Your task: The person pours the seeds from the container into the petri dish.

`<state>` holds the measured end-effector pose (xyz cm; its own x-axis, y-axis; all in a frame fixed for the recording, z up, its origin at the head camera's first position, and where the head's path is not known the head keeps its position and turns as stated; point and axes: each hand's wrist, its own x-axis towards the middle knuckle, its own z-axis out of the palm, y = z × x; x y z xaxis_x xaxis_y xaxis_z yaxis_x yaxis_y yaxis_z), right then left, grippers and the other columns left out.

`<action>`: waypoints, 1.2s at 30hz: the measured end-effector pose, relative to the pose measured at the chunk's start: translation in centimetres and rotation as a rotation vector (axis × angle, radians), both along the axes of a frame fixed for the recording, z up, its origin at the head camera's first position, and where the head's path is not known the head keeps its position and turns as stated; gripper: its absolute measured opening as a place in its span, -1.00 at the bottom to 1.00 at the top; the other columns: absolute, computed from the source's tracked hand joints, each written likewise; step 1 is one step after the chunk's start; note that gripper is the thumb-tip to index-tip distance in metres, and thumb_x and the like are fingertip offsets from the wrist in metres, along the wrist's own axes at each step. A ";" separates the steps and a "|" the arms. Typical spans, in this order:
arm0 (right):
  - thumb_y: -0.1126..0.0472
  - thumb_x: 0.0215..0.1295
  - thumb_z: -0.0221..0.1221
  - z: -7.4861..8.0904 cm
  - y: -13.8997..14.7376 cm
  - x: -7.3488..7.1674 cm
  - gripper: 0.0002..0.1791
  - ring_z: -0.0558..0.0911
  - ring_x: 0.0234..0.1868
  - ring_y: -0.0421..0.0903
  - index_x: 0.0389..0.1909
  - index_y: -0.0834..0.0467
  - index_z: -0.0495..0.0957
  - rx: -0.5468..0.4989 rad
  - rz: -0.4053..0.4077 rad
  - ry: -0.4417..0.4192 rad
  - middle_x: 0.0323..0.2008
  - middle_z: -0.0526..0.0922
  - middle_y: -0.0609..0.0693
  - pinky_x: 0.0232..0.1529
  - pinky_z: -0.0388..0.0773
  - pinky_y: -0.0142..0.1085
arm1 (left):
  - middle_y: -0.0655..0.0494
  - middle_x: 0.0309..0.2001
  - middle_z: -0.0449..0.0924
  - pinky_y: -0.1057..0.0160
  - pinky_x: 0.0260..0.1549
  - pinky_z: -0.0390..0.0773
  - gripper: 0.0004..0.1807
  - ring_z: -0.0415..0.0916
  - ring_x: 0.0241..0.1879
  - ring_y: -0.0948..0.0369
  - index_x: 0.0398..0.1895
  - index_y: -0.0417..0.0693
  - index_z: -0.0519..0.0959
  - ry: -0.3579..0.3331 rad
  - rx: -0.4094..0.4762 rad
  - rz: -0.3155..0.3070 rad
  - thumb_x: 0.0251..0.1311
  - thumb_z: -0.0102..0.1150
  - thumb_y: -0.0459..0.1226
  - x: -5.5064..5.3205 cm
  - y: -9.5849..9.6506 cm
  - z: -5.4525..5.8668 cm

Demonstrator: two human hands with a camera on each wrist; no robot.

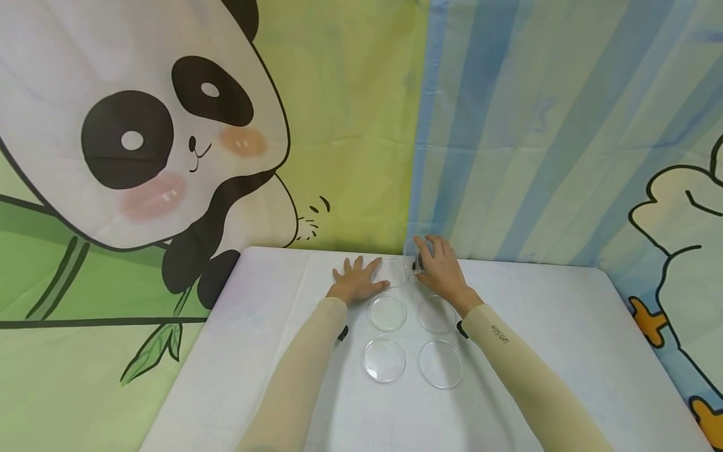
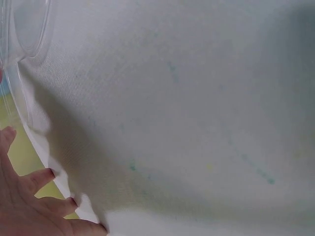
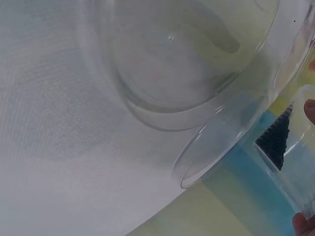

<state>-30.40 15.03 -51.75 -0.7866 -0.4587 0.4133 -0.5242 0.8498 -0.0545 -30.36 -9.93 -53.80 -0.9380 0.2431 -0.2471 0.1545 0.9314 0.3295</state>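
Observation:
My right hand point(image 1: 443, 267) grips a clear plastic container point(image 1: 410, 253) at the back of the table. Dark, fine grains point(image 3: 276, 140) lie in one corner of the tilted container, with fingertips at its edges in the right wrist view. My left hand point(image 1: 358, 280) rests spread at the back of the table. Its thumb and index finger lie at the rim of a clear round dish point(image 1: 393, 274). In the left wrist view the fingers of the left hand point(image 2: 29, 204) reach over the table edge, apart and nearly straight.
Several clear round dishes lie in two columns nearer the front: one dish point(image 1: 388, 312) and another point(image 1: 436, 314), then a front left dish point(image 1: 384, 360) and a front right dish point(image 1: 440, 364). A white cloth covers the table point(image 1: 536, 351). Behind hangs a printed curtain point(image 1: 350, 125).

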 end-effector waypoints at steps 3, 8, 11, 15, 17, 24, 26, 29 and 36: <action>0.09 -0.07 0.60 0.0 -0.1 0.0 0.12 0.30 0.27 0.35 0.47 0.20 0.14 0.024 0.017 0.042 0.31 0.24 0.37 0.18 0.37 0.17 | -0.19 0.56 -0.08 -0.53 0.24 -0.16 -0.13 -0.28 0.49 -0.36 0.60 0.48 -0.02 0.000 0.004 0.000 0.26 -0.09 0.41 0.0 0.0 0.0; 0.11 -0.11 0.61 -0.2 -0.2 -0.2 0.10 0.36 0.22 0.35 0.44 0.23 0.22 0.032 0.059 0.143 0.26 0.32 0.39 0.19 0.38 0.15 | -0.20 0.56 -0.07 -0.54 0.23 -0.15 -0.13 -0.27 0.49 -0.36 0.60 0.48 -0.01 0.004 0.007 -0.005 0.26 -0.09 0.41 -0.1 0.0 -0.1; 0.12 -0.14 0.62 -0.4 -0.2 -0.3 0.08 0.38 0.20 0.35 0.41 0.24 0.26 0.030 0.078 0.190 0.23 0.35 0.39 0.19 0.38 0.14 | -0.19 0.56 -0.08 -0.54 0.23 -0.15 -0.12 -0.27 0.49 -0.36 0.60 0.48 -0.01 0.006 0.001 -0.007 0.26 -0.10 0.42 -0.2 0.0 -0.2; 0.12 -0.14 0.62 -0.5 -0.3 -0.4 0.08 0.38 0.20 0.35 0.41 0.24 0.27 0.037 0.082 0.209 0.23 0.35 0.38 0.19 0.38 0.13 | -0.20 0.56 -0.08 -0.54 0.24 -0.17 -0.12 -0.28 0.49 -0.36 0.60 0.48 -0.01 0.000 0.009 -0.005 0.25 -0.10 0.43 -0.2 -0.1 -0.3; 0.13 -0.13 0.62 -0.5 -0.3 -0.5 0.08 0.36 0.21 0.35 0.42 0.23 0.26 0.041 0.078 0.203 0.24 0.33 0.38 0.19 0.38 0.14 | -0.19 0.56 -0.08 -0.54 0.24 -0.18 -0.12 -0.28 0.49 -0.36 0.60 0.49 -0.01 -0.001 0.010 -0.005 0.25 -0.11 0.43 -0.2 -0.1 -0.3; 0.12 -0.14 0.62 -0.4 -0.4 -0.5 0.08 0.37 0.22 0.33 0.43 0.23 0.28 0.060 0.072 0.227 0.25 0.36 0.38 0.22 0.38 0.10 | -0.19 0.56 -0.08 -0.54 0.23 -0.17 -0.11 -0.28 0.49 -0.36 0.60 0.49 -0.01 0.010 0.004 -0.010 0.24 -0.11 0.44 -0.4 -0.1 -0.5; 0.13 -0.14 0.62 -0.4 -0.4 -0.5 0.08 0.37 0.22 0.33 0.43 0.22 0.28 0.064 0.072 0.228 0.25 0.36 0.38 0.22 0.37 0.10 | -0.19 0.56 -0.08 -0.54 0.23 -0.17 -0.11 -0.28 0.49 -0.35 0.60 0.49 -0.01 0.011 0.001 -0.010 0.24 -0.11 0.44 -0.4 -0.2 -0.6; 0.16 -0.14 0.61 -0.3 -0.4 -0.5 0.08 0.36 0.23 0.33 0.44 0.22 0.27 0.064 0.073 0.218 0.26 0.34 0.38 0.21 0.38 0.11 | -0.18 0.56 -0.09 -0.54 0.24 -0.17 -0.11 -0.28 0.49 -0.35 0.60 0.49 -0.01 0.008 -0.006 -0.010 0.23 -0.12 0.45 -0.5 -0.2 -0.6; 0.15 -0.11 0.60 -0.2 -0.5 -0.4 0.09 0.34 0.23 0.30 0.46 0.17 0.22 0.088 0.063 0.189 0.27 0.33 0.36 0.16 0.41 0.09 | -0.18 0.57 -0.11 -0.54 0.24 -0.17 -0.10 -0.28 0.49 -0.35 0.60 0.49 -0.03 -0.002 -0.017 -0.014 0.23 -0.14 0.46 -0.5 -0.2 -0.5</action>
<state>-30.75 14.55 -51.93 -0.6673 -0.5453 0.5074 -0.5704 0.8122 0.1226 -30.87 -10.10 -54.26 -0.9340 0.2519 -0.2533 0.1668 0.9345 0.3144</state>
